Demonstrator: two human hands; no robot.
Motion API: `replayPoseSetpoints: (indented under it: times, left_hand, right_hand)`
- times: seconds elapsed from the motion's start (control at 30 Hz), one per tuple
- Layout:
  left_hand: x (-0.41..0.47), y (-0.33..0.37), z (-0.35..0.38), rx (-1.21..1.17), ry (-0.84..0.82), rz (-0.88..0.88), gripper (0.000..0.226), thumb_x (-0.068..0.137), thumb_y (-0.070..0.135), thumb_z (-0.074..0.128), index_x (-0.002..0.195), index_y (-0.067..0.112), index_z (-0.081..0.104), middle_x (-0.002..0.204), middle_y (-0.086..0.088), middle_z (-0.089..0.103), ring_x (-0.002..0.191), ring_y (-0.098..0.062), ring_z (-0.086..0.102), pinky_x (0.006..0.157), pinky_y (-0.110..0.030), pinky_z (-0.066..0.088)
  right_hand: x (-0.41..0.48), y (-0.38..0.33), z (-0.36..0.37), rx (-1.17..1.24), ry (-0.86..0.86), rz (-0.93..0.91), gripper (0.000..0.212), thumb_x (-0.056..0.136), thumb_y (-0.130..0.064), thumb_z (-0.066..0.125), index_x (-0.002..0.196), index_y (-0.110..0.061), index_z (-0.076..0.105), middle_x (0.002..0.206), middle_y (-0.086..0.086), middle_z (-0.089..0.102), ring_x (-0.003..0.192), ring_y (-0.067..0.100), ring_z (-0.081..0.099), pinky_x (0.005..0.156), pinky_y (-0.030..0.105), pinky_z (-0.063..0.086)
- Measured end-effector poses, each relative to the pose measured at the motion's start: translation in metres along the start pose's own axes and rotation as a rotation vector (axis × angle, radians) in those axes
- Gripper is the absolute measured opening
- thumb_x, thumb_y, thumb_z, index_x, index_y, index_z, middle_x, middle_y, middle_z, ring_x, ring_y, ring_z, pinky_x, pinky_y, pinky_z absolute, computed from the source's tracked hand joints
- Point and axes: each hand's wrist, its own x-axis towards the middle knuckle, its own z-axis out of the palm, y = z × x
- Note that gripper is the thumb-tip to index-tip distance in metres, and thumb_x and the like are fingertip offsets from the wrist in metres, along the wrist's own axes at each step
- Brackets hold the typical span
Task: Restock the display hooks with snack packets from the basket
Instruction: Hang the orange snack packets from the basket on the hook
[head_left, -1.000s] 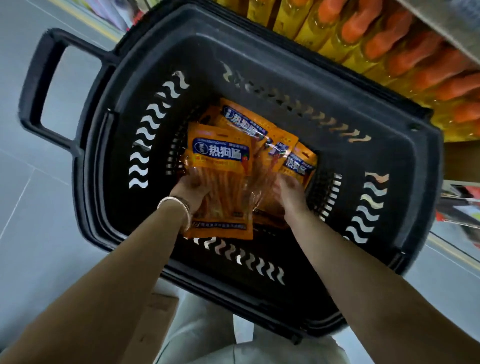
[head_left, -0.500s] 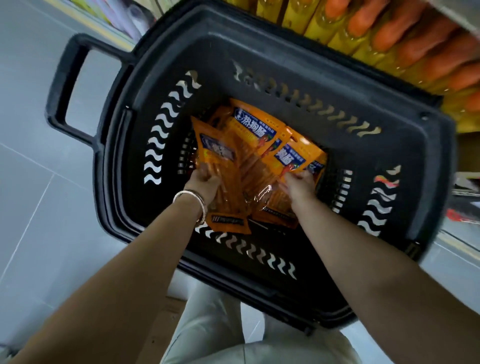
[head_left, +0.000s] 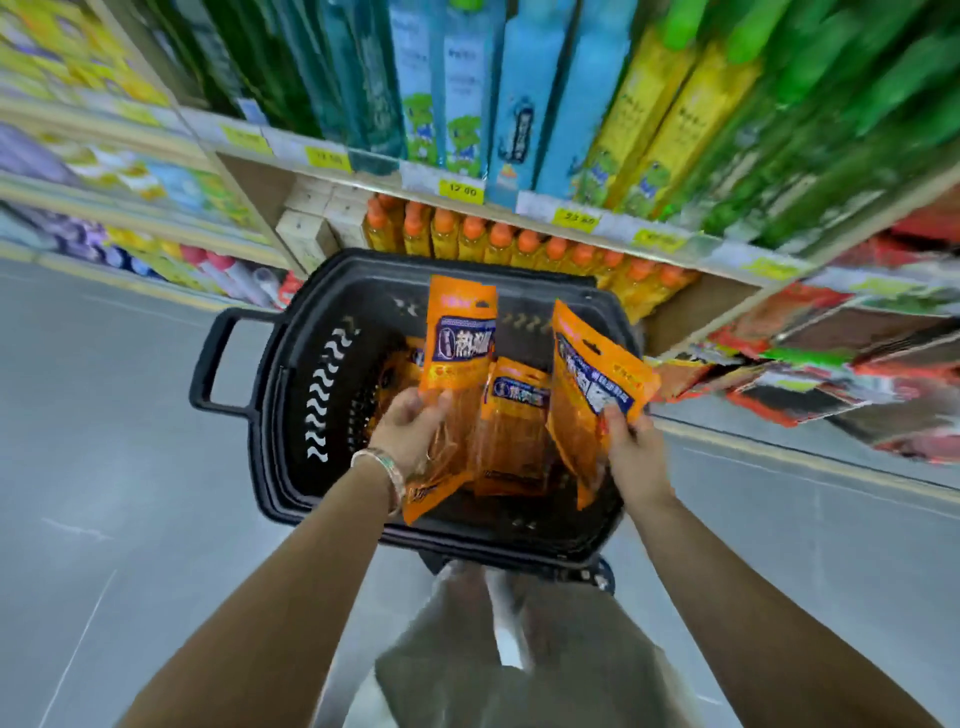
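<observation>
A black plastic basket (head_left: 291, 395) stands on the floor in front of me, with orange snack packets (head_left: 514, 431) inside. My left hand (head_left: 410, 431) grips one orange packet (head_left: 460, 343) and holds it upright above the basket. My right hand (head_left: 631, 447) pinches another orange packet (head_left: 587, 384), tilted, over the basket's right side. Red and dark packets on display (head_left: 810, 379) hang in rows at the right.
Shelves stand right behind the basket: orange-capped bottles (head_left: 498, 244) on the low shelf, tall blue, yellow and green boxes (head_left: 519, 93) above. The basket's handle (head_left: 208, 358) sticks out to the left. Grey tiled floor (head_left: 114, 441) lies on both sides.
Both hands have lifted a packet each up out of the basket. The view has swung upward, bringing the shelves and the hanging display into sight.
</observation>
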Motion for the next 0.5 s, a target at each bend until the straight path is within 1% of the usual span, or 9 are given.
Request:
replayPoseSetpoints:
  times: [0.1, 0.13, 0.2, 0.27, 0.33, 0.37, 0.43, 0.47, 0.5]
  left_hand:
    - [-0.029, 0.037, 0.023, 0.050, -0.013, 0.159, 0.032, 0.082, 0.055, 0.059, 0.079, 0.024, 0.064, 0.067, 0.011, 0.067, 0.074, -0.016, 0.064, 0.076, -0.030, 0.048]
    - [-0.040, 0.050, 0.034, 0.056, -0.042, 0.213, 0.031, 0.081, 0.056, 0.058, 0.080, 0.025, 0.064, 0.067, 0.012, 0.068, 0.074, -0.015, 0.065, 0.075, -0.030, 0.048]
    - [-0.062, 0.074, 0.061, 0.026, -0.069, 0.300, 0.019, 0.082, 0.053, 0.060, 0.084, 0.035, 0.066, 0.079, 0.014, 0.071, 0.079, -0.010, 0.067, 0.079, -0.034, 0.051]
    - [-0.085, 0.096, 0.092, 0.006, -0.097, 0.393, 0.008, 0.087, 0.044, 0.059, 0.087, 0.037, 0.064, 0.086, 0.013, 0.070, 0.084, -0.016, 0.066, 0.085, -0.044, 0.053]
    - [-0.114, 0.114, 0.126, -0.001, -0.122, 0.468, 0.005, 0.090, 0.036, 0.058, 0.090, 0.035, 0.063, 0.088, 0.008, 0.070, 0.089, -0.023, 0.067, 0.085, -0.046, 0.053]
    - [-0.127, 0.123, 0.145, -0.029, -0.131, 0.494, 0.005, 0.090, 0.033, 0.058, 0.087, 0.034, 0.062, 0.082, 0.009, 0.072, 0.085, -0.021, 0.069, 0.076, -0.039, 0.056]
    - [-0.157, 0.139, 0.182, -0.083, -0.139, 0.557, 0.011, 0.090, 0.033, 0.059, 0.081, 0.029, 0.057, 0.072, 0.005, 0.072, 0.064, -0.010, 0.069, 0.049, -0.026, 0.049]
    - [-0.172, 0.147, 0.200, -0.095, -0.124, 0.589, 0.015, 0.089, 0.037, 0.059, 0.080, 0.026, 0.057, 0.079, 0.004, 0.072, 0.065, -0.008, 0.068, 0.050, -0.029, 0.047]
    - [-0.185, 0.155, 0.216, -0.070, -0.097, 0.620, 0.019, 0.088, 0.043, 0.059, 0.081, 0.025, 0.058, 0.087, 0.008, 0.070, 0.077, -0.010, 0.066, 0.062, -0.028, 0.050]
  right_hand:
    - [-0.016, -0.026, -0.054, 0.041, 0.121, -0.167, 0.033, 0.099, -0.023, 0.048, 0.068, -0.010, 0.051, 0.068, 0.003, 0.050, 0.066, 0.012, 0.047, 0.070, 0.026, 0.030]
    - [-0.019, -0.031, -0.074, 0.064, 0.165, -0.215, 0.034, 0.098, -0.021, 0.048, 0.065, -0.014, 0.046, 0.065, -0.003, 0.046, 0.062, 0.007, 0.043, 0.070, 0.027, 0.030]
    - [-0.022, -0.037, -0.118, 0.129, 0.199, -0.318, 0.019, 0.099, -0.018, 0.048, 0.087, -0.011, 0.061, 0.084, -0.004, 0.059, 0.079, 0.007, 0.054, 0.077, 0.021, 0.037]
    - [-0.024, -0.041, -0.163, 0.174, 0.240, -0.374, 0.018, 0.098, -0.017, 0.048, 0.105, -0.010, 0.063, 0.097, -0.006, 0.063, 0.092, 0.005, 0.056, 0.080, 0.015, 0.041]
    - [-0.025, -0.042, -0.211, 0.204, 0.294, -0.387, 0.015, 0.098, -0.021, 0.050, 0.089, -0.020, 0.062, 0.081, -0.017, 0.062, 0.078, -0.002, 0.055, 0.073, 0.022, 0.043]
    - [-0.027, -0.044, -0.234, 0.208, 0.322, -0.401, 0.019, 0.098, -0.024, 0.050, 0.081, -0.023, 0.059, 0.073, -0.017, 0.061, 0.070, -0.006, 0.053, 0.069, 0.022, 0.041]
    - [-0.028, -0.044, -0.279, 0.212, 0.362, -0.457, 0.025, 0.098, -0.025, 0.049, 0.077, -0.017, 0.059, 0.069, -0.004, 0.059, 0.063, 0.002, 0.051, 0.063, 0.016, 0.037]
    - [-0.030, -0.044, -0.302, 0.201, 0.391, -0.498, 0.028, 0.098, -0.024, 0.049, 0.074, -0.014, 0.057, 0.066, 0.001, 0.056, 0.061, 0.008, 0.047, 0.060, 0.013, 0.035]
    - [-0.033, -0.046, -0.324, 0.174, 0.419, -0.535, 0.031, 0.099, -0.024, 0.049, 0.068, -0.016, 0.053, 0.061, 0.000, 0.050, 0.059, 0.009, 0.043, 0.057, 0.013, 0.033]
